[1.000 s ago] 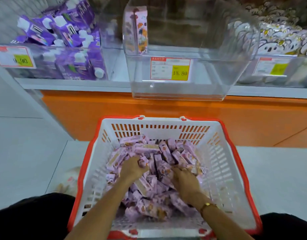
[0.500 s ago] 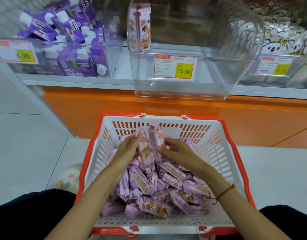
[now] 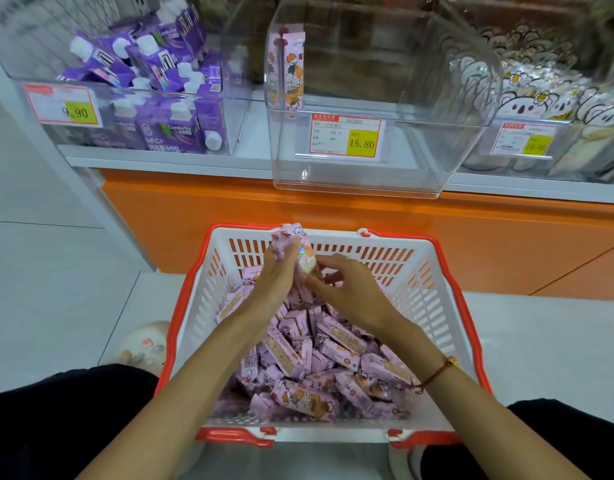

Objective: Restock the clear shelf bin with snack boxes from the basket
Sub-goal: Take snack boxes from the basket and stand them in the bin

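Pink snack boxes (image 3: 293, 245), two as far as I can tell, now stand lifted above the white-and-orange plastic basket (image 3: 433, 292); a second ago both hands dug in the pile. My left hand (image 3: 276, 275) grips them, my right hand (image 3: 347, 289) pinches their lower end. Ahead, the clear plastic shelf bin (image 3: 367, 174) holds two upright boxes.

- One view only: head cam, wide-angle, worn on the person, looks fwd & down.
- Close below the lens: the basket (image 3: 433, 292) fills 6 o'clock to centre, both forearms enter from 7 and 5 o'clock.
- Further off, toward 12 o'clock: the clear shelf bin (image 3: 354, 181) on the shelf edge, seen front-on from slightly above.
- Edges bend w/ lens distortion; shelf line curves at 10 and 2 o'clock.
- No 2nd view, so no shared area.
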Tool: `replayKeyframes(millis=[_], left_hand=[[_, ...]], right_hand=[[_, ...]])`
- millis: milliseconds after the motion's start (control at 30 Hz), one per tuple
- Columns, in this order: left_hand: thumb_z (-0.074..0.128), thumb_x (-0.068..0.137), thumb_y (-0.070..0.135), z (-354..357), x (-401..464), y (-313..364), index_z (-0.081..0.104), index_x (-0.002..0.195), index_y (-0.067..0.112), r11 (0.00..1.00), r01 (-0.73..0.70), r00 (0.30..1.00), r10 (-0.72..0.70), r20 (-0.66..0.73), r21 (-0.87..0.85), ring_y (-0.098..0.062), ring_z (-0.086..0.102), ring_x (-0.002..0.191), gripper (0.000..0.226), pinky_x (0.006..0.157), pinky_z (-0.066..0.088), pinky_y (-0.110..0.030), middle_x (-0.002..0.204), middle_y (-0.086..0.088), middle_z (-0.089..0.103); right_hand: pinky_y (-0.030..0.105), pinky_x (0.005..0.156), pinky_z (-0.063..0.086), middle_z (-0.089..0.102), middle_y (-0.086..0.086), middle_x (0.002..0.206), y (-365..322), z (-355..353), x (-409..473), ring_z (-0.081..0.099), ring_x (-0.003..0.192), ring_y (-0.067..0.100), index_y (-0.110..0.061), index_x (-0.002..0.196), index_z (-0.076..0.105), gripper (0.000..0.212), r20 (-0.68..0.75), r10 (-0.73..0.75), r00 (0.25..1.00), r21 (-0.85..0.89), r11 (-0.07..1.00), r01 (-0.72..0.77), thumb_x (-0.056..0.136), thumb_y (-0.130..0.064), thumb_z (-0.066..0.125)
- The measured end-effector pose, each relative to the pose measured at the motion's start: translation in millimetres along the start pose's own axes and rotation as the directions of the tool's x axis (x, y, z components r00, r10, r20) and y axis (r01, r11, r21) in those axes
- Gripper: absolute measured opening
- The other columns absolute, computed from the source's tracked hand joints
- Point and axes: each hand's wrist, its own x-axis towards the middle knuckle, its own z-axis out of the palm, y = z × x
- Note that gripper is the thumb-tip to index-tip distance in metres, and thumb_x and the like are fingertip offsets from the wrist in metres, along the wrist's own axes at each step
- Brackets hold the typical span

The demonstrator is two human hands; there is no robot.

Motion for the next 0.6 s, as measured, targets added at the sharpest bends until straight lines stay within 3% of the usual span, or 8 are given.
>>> replayKeyframes(millis=[100, 167, 233, 300, 367, 467, 533, 600], left_hand=[[0.036, 0.089, 0.058, -5, -5, -8, 0.031, 0.141, 0.027, 0.997, -0.064, 0.998, 0.064, 0.012, 0.053, -0.019, 0.053, 0.119, 0.06, 0.109, 0.033, -0.043, 0.126, -0.007, 0.057], [0.042, 0.09, 0.052, -14, -3, -12, 0.041, 0.134, 0.022, 0.995, -0.101, 0.993, 0.101, -0.054, -0.004, -0.016, 0.065, 0.095, 0.054, 0.097, 0.045, -0.036, 0.102, -0.005, 0.066], [0.047, 0.089, 0.05, -25, 1, -17, 0.051, 0.123, 0.014, 0.995, -0.1, 0.989, 0.096, -0.109, -0.027, -0.015, 0.065, 0.08, 0.049, 0.093, 0.049, -0.036, 0.074, 0.004, 0.062], [0.052, 0.085, 0.049, -36, 4, -22, 0.058, 0.104, 0.014, 0.997, -0.076, 0.991, 0.073, -0.116, -0.024, -0.02, 0.061, 0.075, 0.04, 0.097, 0.048, -0.043, 0.061, 0.005, 0.057], [0.056, 0.079, 0.052, -43, 4, -23, 0.061, 0.099, 0.014, 0.998, -0.053, 0.994, 0.051, -0.092, -0.018, -0.024, 0.062, 0.083, 0.043, 0.1, 0.045, -0.045, 0.073, -0.001, 0.065], [0.059, 0.071, 0.057, -45, 3, -23, 0.056, 0.113, 0.026, 0.999, -0.031, 0.998, 0.033, -0.05, 0.036, -0.019, 0.06, 0.107, 0.053, 0.104, 0.042, -0.039, 0.095, 0.0, 0.064], [0.059, 0.065, 0.059, -41, -1, -20, 0.052, 0.103, 0.04, 0.996, -0.048, 0.999, 0.048, -0.01, 0.072, -0.004, 0.057, 0.105, 0.043, 0.089, 0.045, -0.023, 0.103, 0.014, 0.061], [0.058, 0.063, 0.061, -39, -5, -11, 0.049, 0.104, 0.046, 0.991, -0.101, 0.995, 0.102, -0.001, 0.09, 0.007, 0.052, 0.1, 0.044, 0.076, 0.04, -0.013, 0.102, 0.03, 0.052]], right_hand=[[0.013, 0.073, 0.053, 0.067, -0.005, 0.102, 4, -9, 5, 0.064, 0.08, 0.003, -0.022, 0.114, 0.066, 0.024, 0.161, -0.026, 0.987, 0.084, 0.996, 0.013, 0.092, -0.029, 0.06], [0.01, 0.067, 0.051, 0.065, -0.012, 0.106, 14, -15, 12, 0.065, 0.084, 0.002, -0.026, 0.129, 0.056, 0.034, 0.36, 0.083, 0.929, 0.2, 0.966, -0.164, 0.095, -0.031, 0.053], [0.016, 0.07, 0.05, 0.064, -0.005, 0.113, 39, -15, 16, 0.063, 0.09, 0.008, -0.02, 0.129, 0.056, 0.032, 0.37, 0.2, 0.907, 0.066, 0.968, -0.24, 0.099, -0.026, 0.047], [0.031, 0.083, 0.052, 0.064, 0.011, 0.118, 65, -8, 16, 0.062, 0.099, 0.023, -0.01, 0.122, 0.061, 0.029, 0.328, 0.332, 0.884, -0.249, 0.934, -0.257, 0.1, -0.017, 0.044], [0.04, 0.091, 0.05, 0.064, 0.019, 0.118, 80, 6, 10, 0.061, 0.103, 0.033, -0.006, 0.118, 0.063, 0.028, 0.367, 0.415, 0.833, -0.304, 0.899, -0.314, 0.099, -0.015, 0.045], [0.03, 0.089, 0.053, 0.064, 0.005, 0.119, 64, 23, 4, 0.064, 0.101, 0.016, -0.019, 0.123, 0.059, 0.037, 0.472, 0.336, 0.815, 0.205, 0.857, -0.472, 0.092, -0.039, 0.056], [0.022, 0.094, 0.049, 0.055, -0.016, 0.13, 41, 25, 5, 0.057, 0.114, 0.001, -0.036, 0.136, 0.045, 0.062, 0.525, 0.23, 0.819, 0.365, 0.809, -0.461, 0.081, -0.058, 0.061], [0.021, 0.099, 0.045, 0.047, -0.022, 0.138, 17, 21, 7, 0.05, 0.123, -0.001, -0.04, 0.143, 0.033, 0.072, 0.522, 0.129, 0.843, 0.377, 0.852, -0.364, 0.079, -0.06, 0.062]])
